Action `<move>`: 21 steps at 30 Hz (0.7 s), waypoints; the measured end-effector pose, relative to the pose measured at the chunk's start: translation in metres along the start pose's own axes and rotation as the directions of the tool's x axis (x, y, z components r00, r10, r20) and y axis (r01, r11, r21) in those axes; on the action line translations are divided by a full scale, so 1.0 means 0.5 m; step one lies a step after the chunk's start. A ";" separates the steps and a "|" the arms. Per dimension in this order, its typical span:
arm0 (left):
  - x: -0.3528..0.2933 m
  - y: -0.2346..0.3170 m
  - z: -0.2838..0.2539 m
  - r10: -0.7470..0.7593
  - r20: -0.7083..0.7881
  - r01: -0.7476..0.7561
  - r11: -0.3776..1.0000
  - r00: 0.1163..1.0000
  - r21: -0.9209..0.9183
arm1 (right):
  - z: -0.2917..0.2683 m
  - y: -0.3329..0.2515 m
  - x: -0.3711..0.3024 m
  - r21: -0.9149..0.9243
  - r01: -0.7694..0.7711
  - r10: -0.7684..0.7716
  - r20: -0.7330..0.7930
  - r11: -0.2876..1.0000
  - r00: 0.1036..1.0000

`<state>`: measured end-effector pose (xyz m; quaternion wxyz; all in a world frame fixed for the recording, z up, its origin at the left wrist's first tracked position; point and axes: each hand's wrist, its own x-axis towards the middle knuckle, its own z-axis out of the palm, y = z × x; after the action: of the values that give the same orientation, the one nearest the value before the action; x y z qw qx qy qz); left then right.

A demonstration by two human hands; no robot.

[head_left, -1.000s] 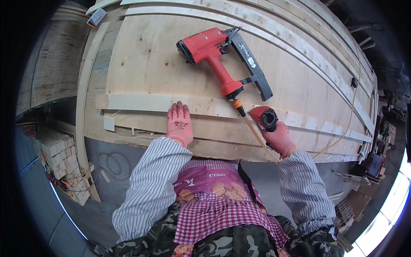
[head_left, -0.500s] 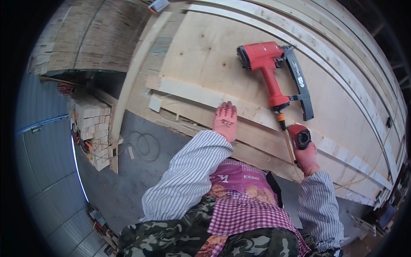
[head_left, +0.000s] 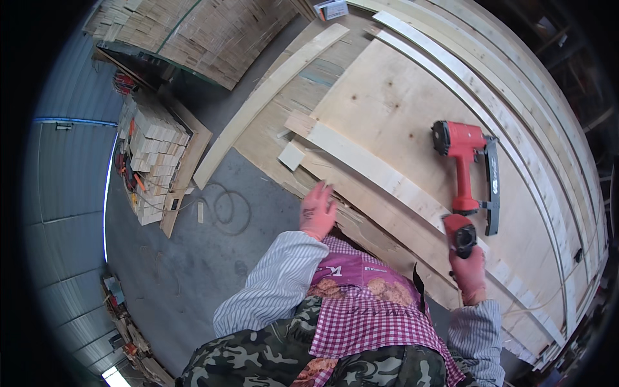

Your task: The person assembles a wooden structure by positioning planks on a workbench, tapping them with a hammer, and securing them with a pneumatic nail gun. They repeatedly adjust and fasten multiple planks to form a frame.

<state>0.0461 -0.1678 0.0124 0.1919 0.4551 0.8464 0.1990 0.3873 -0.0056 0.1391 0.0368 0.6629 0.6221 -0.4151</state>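
My right hand [head_left: 469, 276], in a pink glove, is wrapped round a red and black nail gun [head_left: 459, 233], raised over a long pale wood strip [head_left: 380, 175]. A second red nail gun [head_left: 463, 164], with a black magazine, lies on the plywood sheet [head_left: 367, 106] just beyond it. My left hand [head_left: 318, 211], gloved too, is at the near edge of the work surface, its fingers apart and holding nothing. Close to it a short wood block [head_left: 291, 156] lies by the strip's left end.
Long wood strips [head_left: 464, 71] run along the far side of the plywood. A curved board [head_left: 258, 97] lies to the left. Stacked wood pieces [head_left: 158, 138] and a coiled hose [head_left: 232, 213] are on the grey floor [head_left: 193, 264]. A small box [head_left: 331, 9] sits at the top.
My left hand has come off the wood strip and back toward the near edge. My right hand still grips its nail gun. The view has swung left, shifting the scene rightward.
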 end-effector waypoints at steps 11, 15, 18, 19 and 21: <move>0.262 -0.298 -0.158 -0.153 0.183 0.121 0.977 0.971 0.176 | 0.356 -0.465 0.037 0.100 -0.037 0.017 0.195 0.994 0.981; 0.280 -0.328 -0.147 -0.146 0.274 0.130 0.989 0.950 0.076 | 0.404 -0.506 0.034 0.041 -0.035 0.028 0.148 0.999 0.989; 0.277 -0.350 -0.169 -0.176 0.263 0.221 0.964 0.949 -0.150 | 0.416 -0.512 0.028 -0.053 -0.076 0.082 0.138 0.996 0.987; 0.286 -0.353 -0.176 -0.256 0.277 0.341 0.881 0.926 -0.328 | 0.420 -0.513 0.029 -0.039 -0.096 0.101 0.126 0.995 0.987; 0.309 -0.353 -0.196 -0.411 0.404 0.576 0.571 0.817 -0.585 | 0.425 -0.516 0.033 -0.035 -0.159 0.162 0.109 0.987 0.981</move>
<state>-0.2051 -0.1420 -0.0169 0.4870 0.1142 0.7771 0.3819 0.0574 -0.0550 0.1113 0.1135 0.6862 0.5688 -0.4390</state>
